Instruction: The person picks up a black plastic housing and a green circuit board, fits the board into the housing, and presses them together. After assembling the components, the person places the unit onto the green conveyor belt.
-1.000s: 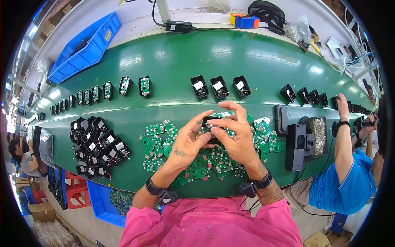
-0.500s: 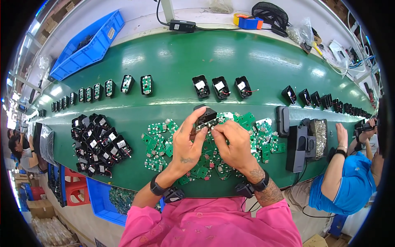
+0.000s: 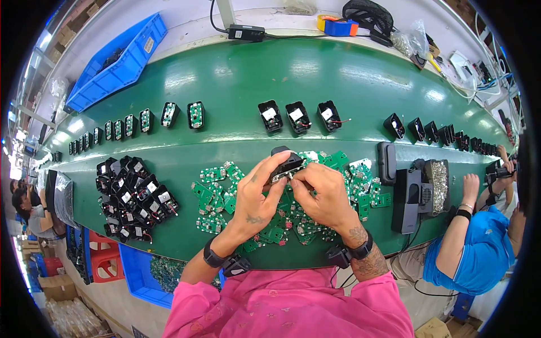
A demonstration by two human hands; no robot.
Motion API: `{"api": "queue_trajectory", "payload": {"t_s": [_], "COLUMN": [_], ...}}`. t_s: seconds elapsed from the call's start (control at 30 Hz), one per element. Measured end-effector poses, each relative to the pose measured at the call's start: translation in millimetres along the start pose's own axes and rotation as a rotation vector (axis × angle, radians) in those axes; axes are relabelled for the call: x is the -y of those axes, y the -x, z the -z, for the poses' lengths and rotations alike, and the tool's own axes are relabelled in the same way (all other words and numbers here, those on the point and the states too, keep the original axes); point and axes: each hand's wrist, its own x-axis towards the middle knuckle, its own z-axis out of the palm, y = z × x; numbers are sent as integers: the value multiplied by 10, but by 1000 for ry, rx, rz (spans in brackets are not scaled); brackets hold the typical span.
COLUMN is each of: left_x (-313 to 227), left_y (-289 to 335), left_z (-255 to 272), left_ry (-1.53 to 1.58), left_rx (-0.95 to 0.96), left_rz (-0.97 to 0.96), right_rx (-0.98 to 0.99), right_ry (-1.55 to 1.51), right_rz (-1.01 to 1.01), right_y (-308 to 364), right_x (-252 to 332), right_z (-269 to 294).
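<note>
**Two hands on one black housing, mid-belt**

Both hands meet over the green belt [image 3: 236,84], near its front edge. Left hand [image 3: 256,197] is closed round a small black housing [image 3: 286,162], thumb and fingers pinching its sides. Right hand [image 3: 322,194] is curled, fingertips pinching at the housing's underside w/ a small board at the join; exactly what it grips can't be made out. The housing is held just above the pile of green circuit boards [image 3: 217,197], which spreads under and beside both wrists to the front edge.

Open room: the belt's centre strip, betw. the pile and the far row, is bare; the far half up to the back edge is bare too. The front edge is crowded L to R.

Counts: 3 open black housings [image 3: 297,117] w/ white parts inside, in a row past the hands. 2 housings w/ green boards fitted [image 3: 181,114] left of those, then a line of more running to the left edge, too small to count. Heap of black housings [image 3: 132,194] at front left, too many to count. Blue bin [image 3: 115,65] beyond the back-left edge. Black tool w/ tray of screws [image 3: 420,191] at front right, next to a co-worker's arm [image 3: 459,236] in a blue sleeve.
</note>
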Motion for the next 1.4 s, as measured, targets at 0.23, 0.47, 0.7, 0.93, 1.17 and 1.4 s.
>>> {"api": "queue_trajectory", "payload": {"t_s": [0.23,0.47,0.7,0.93,1.17,1.4], "left_x": [-40,0,24,-117,-160,-74], "left_y": [-34,9,1,-123,-128,-86], "left_z": [-10,-134,-147,-115,49,186], "left_ry": [-111,-369,-399,189,696,225], "left_rx": [13,-67,-50,-54,47,112], "left_rz": [-74,-215,-183,60,300,51], "right_rx": [61,24,22,-138,-55,-142], "right_ry": [-33,38,13,84,-512,-435], "right_rz": [-72,-40,-111,-290,-582,-444], "right_y": [15,65,81,46,56,108], "right_x": [4,-5,-43,88,26,-32], "right_z": [68,19,-28,119,133,2]}}
